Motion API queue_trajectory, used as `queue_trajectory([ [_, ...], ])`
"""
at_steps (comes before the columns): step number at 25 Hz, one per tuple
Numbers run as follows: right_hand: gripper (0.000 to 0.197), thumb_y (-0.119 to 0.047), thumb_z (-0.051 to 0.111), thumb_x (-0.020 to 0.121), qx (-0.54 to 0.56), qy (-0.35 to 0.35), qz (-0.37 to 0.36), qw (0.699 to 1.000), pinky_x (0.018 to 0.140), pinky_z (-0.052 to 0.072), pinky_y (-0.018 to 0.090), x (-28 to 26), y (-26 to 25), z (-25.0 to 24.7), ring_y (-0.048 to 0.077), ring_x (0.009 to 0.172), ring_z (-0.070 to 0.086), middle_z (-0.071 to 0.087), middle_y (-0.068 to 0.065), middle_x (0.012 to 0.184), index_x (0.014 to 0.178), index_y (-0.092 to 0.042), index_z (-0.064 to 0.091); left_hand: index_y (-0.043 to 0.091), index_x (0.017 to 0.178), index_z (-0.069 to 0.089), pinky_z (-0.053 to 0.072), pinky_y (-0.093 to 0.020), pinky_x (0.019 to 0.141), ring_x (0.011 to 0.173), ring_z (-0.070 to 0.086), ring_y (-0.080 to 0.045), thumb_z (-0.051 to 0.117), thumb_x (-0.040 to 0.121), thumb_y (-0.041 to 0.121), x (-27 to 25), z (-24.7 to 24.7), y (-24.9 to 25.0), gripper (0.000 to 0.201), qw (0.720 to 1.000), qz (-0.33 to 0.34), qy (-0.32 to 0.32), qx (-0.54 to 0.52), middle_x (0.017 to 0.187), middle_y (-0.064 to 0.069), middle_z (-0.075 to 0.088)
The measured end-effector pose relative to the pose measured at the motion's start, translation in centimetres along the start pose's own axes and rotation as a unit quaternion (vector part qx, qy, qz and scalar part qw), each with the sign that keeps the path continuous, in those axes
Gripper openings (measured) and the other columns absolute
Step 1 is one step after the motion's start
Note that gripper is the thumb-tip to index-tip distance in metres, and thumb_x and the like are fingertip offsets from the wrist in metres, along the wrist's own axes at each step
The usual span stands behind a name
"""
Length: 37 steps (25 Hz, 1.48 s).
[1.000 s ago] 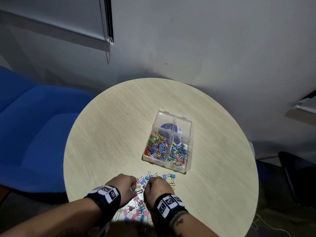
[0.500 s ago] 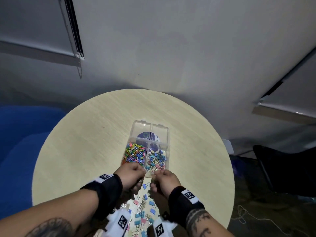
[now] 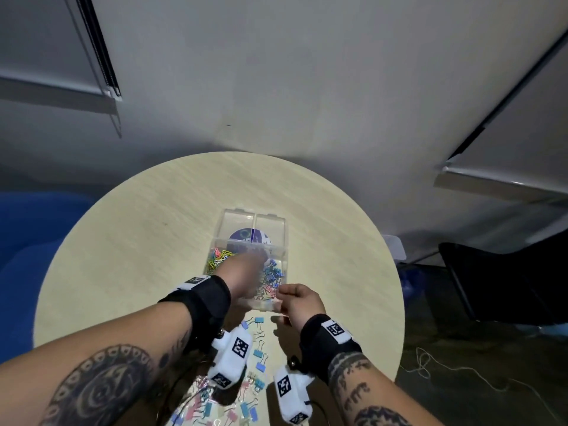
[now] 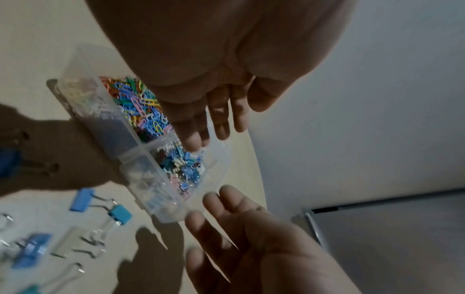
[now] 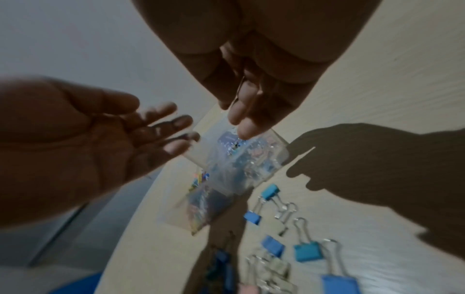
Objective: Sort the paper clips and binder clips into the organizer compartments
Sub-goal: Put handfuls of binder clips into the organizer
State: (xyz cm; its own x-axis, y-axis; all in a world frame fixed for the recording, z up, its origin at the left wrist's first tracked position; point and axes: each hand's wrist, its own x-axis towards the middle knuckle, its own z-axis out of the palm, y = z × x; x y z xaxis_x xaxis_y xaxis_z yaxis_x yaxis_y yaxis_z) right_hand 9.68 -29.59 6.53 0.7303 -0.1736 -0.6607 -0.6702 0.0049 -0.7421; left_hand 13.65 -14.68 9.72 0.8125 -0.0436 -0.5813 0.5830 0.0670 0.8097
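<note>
The clear plastic organizer (image 3: 278,238) sits on the round light-wood counter (image 3: 138,247), its lid folded back on the far side. Its near-left compartment holds multicoloured paper clips (image 4: 141,103); its near-right compartment holds small binder clips (image 4: 187,169), mostly blue with some pink.

The left hand (image 3: 242,272) is extended over the open organizer, palm down. The left wrist view shows its fingers (image 4: 193,129) straight and spread, the tips above the divider between the two filled compartments, holding nothing. Contact with the organizer cannot be confirmed.

The right hand (image 3: 299,299) is at the organizer's near-right corner. In the head view its fingers are curled with thumb and fingertips drawn together at the rim. The right wrist view shows the fingers (image 5: 245,121) pointing down over the binder clip compartment, with a thin metal wire loop lying between them; what that wire belongs to is too blurred to tell. The left wrist view shows the same hand with its fingers loosely extended beside the box corner. Whether this hand grips anything cannot be determined.

Loose binder clips (image 3: 259,358) in blue, teal, pink and clear lie scattered on the counter between the organizer and the near edge, beneath both forearms. A blue one (image 5: 273,243) and a teal one (image 5: 308,252) lie side by side near the organizer.
</note>
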Motion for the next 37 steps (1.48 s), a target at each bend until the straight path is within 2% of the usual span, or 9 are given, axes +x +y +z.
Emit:
queue_trajectory([
  [3, 0.016, -0.007, 0.06, 0.09, -0.166, 0.014, -0.042, 0.985, 0.051, 0.05, 0.019, -0.6, 2.4, -0.4, 0.018, 0.068, 0.063, 0.07, 0.002, 0.084, 0.089, -0.02, 0.069, 0.006, 0.088, 0.062, 0.041, -0.025, 0.046, 0.053, 0.052, -0.017, 0.051, 0.099, 0.01, -1.7, -2.5, -1.4, 0.017, 0.998, 0.023, -0.018, 0.058, 0.076, -0.008, 0.061],
  [6, 0.015, -0.02, 0.057, 0.089, -0.341, -0.006, -0.069, 0.937, 0.072, 0.056, 0.024, -0.3, 3.8, -0.1, 0.013, 0.08, 0.067, 0.072, -0.008, 0.093, 0.092, -0.024, 0.072, 0.008, 0.084, 0.068, 0.039, -0.018, 0.043, 0.047, 0.055, -0.008, 0.057, 0.096, 0.016, -2.8, -5.7, -3.8, 0.019, 0.979, 0.045, 0.03, 0.196, 0.067, 0.001, 0.067],
  [10, 0.036, -0.009, 0.047, 0.091, -0.51, -0.061, -0.141, 0.846, 0.088, 0.048, 0.022, 0.5, 4.0, 1.6, 0.021, 0.105, 0.064, 0.066, 0.001, 0.123, 0.115, -0.021, 0.07, 0.026, 0.082, 0.067, 0.048, -0.022, 0.07, 0.081, 0.065, -0.01, 0.059, 0.092, 0.029, -2.7, -8.7, -6.8, 0.014, 0.913, 0.048, 0.06, 0.402, 0.086, 0.011, 0.072],
  [15, 0.042, 0.007, 0.05, 0.082, -0.625, -0.121, -0.209, 0.743, 0.097, 0.046, 0.034, 1.1, 6.1, 3.5, 0.031, 0.12, 0.048, 0.051, 0.009, 0.125, 0.116, -0.016, 0.062, 0.03, 0.117, 0.068, 0.044, -0.021, 0.096, 0.113, 0.06, -0.012, 0.051, 0.091, 0.023, -1.6, -9.5, -9.8, 0.032, 0.819, 0.084, 0.0, 0.568, 0.121, 0.009, 0.066],
  [20, 0.034, -0.004, 0.059, 0.091, -0.598, -0.133, -0.18, 0.77, 0.092, 0.046, 0.029, 1.3, 7.1, 3.4, 0.029, 0.113, 0.057, 0.053, 0.009, 0.124, 0.122, -0.016, 0.062, 0.033, 0.118, 0.062, 0.047, -0.035, 0.097, 0.119, 0.052, -0.022, 0.054, 0.084, 0.027, 0.1, -8.4, -11.8, 0.035, 0.768, 0.095, -0.026, 0.632, 0.124, 0.002, 0.056],
  [27, 0.019, -0.025, 0.048, 0.075, -0.464, -0.057, -0.155, 0.87, 0.057, 0.049, 0.026, 0.2, 7.7, 1.2, 0.024, 0.066, 0.066, 0.071, 0.003, 0.078, 0.078, -0.02, 0.067, 0.029, 0.125, 0.062, 0.042, -0.026, 0.098, 0.115, 0.051, -0.018, 0.07, 0.084, 0.025, 1.2, -8.2, -12.8, 0.042, 0.764, 0.132, -0.025, 0.631, 0.123, 0.003, 0.049],
  [30, 0.024, -0.004, 0.046, 0.08, -0.429, -0.06, -0.14, 0.89, 0.065, 0.05, 0.028, 0.2, 7.2, 0.5, 0.021, 0.068, 0.058, 0.067, 0.007, 0.078, 0.069, -0.017, 0.063, 0.023, 0.113, 0.064, 0.043, -0.026, 0.093, 0.111, 0.055, -0.019, 0.071, 0.084, 0.025, 1.3, -8.6, -12.2, 0.03, 0.762, 0.127, -0.032, 0.635, 0.12, 0.001, 0.051],
  [34, 0.015, -0.024, 0.049, 0.08, -0.469, -0.103, -0.129, 0.868, 0.061, 0.054, 0.033, -0.9, 7.3, 1.2, 0.021, 0.071, 0.066, 0.07, 0.002, 0.089, 0.085, -0.024, 0.063, 0.029, 0.085, 0.053, 0.042, -0.027, 0.082, 0.1, 0.056, -0.021, 0.066, 0.085, 0.021, 0.8, -8.8, -12.0, 0.015, 0.771, 0.112, -0.048, 0.625, 0.105, 0.002, 0.051],
  [37, 0.03, -0.022, 0.054, 0.092, -0.538, -0.136, -0.148, 0.819, 0.085, 0.051, 0.029, -0.8, 7.4, 2.7, 0.024, 0.102, 0.065, 0.067, 0.003, 0.118, 0.119, -0.03, 0.065, 0.029, 0.073, 0.04, 0.036, -0.026, 0.071, 0.087, 0.051, -0.018, 0.061, 0.084, 0.016, 0.3, -9.0, -12.1, 0.027, 0.788, 0.114, -0.049, 0.603, 0.092, 0.006, 0.049],
])
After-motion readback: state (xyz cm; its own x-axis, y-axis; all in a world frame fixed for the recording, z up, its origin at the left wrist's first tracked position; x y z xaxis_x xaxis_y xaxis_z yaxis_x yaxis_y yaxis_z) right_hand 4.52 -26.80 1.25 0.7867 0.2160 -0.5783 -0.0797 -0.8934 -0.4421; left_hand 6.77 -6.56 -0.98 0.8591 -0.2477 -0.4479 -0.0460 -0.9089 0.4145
